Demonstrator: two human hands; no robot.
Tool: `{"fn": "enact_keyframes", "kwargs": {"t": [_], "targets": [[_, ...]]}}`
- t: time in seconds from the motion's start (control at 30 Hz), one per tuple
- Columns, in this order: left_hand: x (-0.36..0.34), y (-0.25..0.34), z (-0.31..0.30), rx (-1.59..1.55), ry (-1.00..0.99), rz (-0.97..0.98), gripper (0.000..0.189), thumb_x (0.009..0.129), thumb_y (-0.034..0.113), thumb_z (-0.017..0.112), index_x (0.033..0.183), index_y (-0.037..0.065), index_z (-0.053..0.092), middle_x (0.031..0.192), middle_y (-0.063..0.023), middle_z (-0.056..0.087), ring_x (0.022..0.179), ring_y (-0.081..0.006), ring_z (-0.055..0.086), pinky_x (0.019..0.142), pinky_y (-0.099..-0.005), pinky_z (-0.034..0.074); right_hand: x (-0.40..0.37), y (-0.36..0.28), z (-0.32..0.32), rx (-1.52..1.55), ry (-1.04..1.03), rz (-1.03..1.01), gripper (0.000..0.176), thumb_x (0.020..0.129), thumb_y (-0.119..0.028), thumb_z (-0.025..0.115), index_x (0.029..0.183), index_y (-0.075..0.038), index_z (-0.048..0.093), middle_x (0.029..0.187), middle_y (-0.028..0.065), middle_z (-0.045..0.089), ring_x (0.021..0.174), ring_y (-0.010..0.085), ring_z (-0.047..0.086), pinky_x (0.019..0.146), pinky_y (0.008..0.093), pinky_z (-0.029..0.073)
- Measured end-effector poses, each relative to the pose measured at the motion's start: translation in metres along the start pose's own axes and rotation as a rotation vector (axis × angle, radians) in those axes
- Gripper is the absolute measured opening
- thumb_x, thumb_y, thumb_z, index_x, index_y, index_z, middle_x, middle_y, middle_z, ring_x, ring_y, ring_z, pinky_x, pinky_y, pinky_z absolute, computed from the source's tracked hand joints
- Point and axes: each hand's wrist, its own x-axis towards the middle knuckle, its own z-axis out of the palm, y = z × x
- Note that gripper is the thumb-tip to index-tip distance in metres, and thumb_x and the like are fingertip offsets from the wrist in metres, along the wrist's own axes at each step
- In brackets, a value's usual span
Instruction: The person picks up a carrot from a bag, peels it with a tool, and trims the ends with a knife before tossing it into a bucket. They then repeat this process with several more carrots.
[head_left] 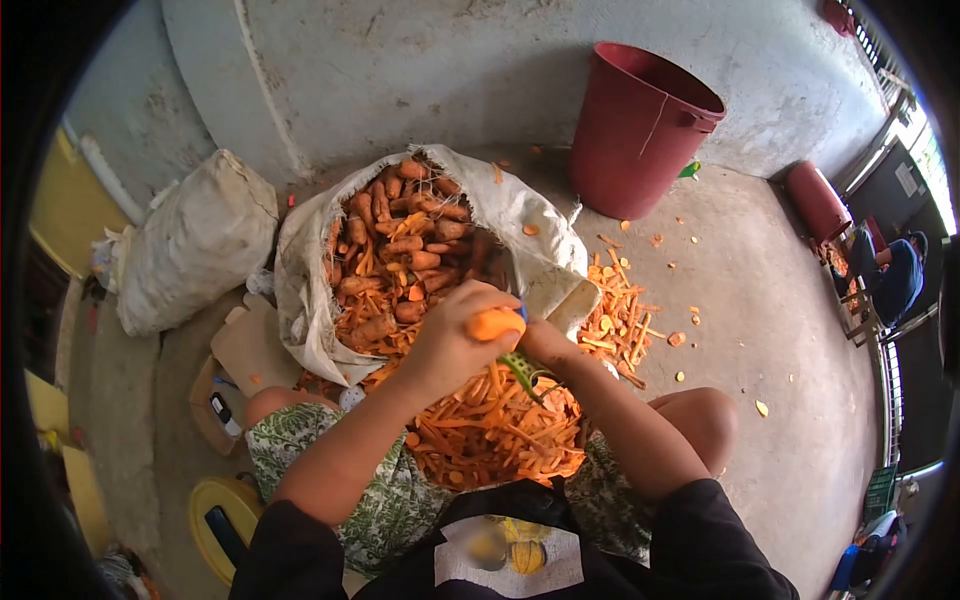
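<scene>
My left hand (455,340) is wrapped round a peeled, bright orange carrot (495,323) above the peelings. Close against it, my right hand (550,345) is closed on a hand tool with a green handle (521,372), which looks like a peeler; a bit of blue shows at the fingers, and its working end is hidden. Below both hands lies a heap of carrot peelings (495,430) between my legs. Just beyond stands an open white woven sack (300,285), its side rolled down, full of unpeeled carrots (425,250) with some shavings among them.
A tall dark red bin (640,140) stands by the wall. Scraps of carrot (615,310) lie on the concrete floor right of the sack. At left are a second, closed sack (200,245), cardboard (255,345) and a yellow lid (212,500) with a phone. Far right, a person (895,280) sits.
</scene>
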Motion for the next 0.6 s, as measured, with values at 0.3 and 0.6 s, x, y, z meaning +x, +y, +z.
{"fn": "enact_keyframes", "kwargs": {"t": [0.3, 0.6], "targets": [[0.001, -0.032, -0.037, -0.283, -0.122, -0.529, 0.037, 0.073, 0.010, 0.067, 0.107, 0.003, 0.055, 0.100, -0.0072, 0.059, 0.088, -0.0138, 0.057, 0.076, -0.0255, 0.045, -0.006, -0.035, -0.023, -0.066, 0.248, 0.017, 0.027, 0.081, -0.021, 0.055, 0.091, 0.004, 0.057, 0.078, 0.0041, 0.056, 0.069, 0.0126, 0.049, 0.065, 0.0273, 0.039], [0.000, -0.032, -0.009, -0.090, -0.262, -0.534, 0.037, 0.067, 0.010, 0.068, 0.100, 0.000, 0.053, 0.088, -0.0066, 0.060, 0.079, -0.0160, 0.057, 0.072, -0.0278, 0.045, -0.036, -0.069, -0.006, -0.646, 0.289, -0.177, 0.017, 0.080, -0.018, 0.054, 0.085, -0.003, 0.058, 0.061, 0.0091, 0.054, 0.056, 0.0180, 0.052, 0.056, 0.0331, 0.041]]}}
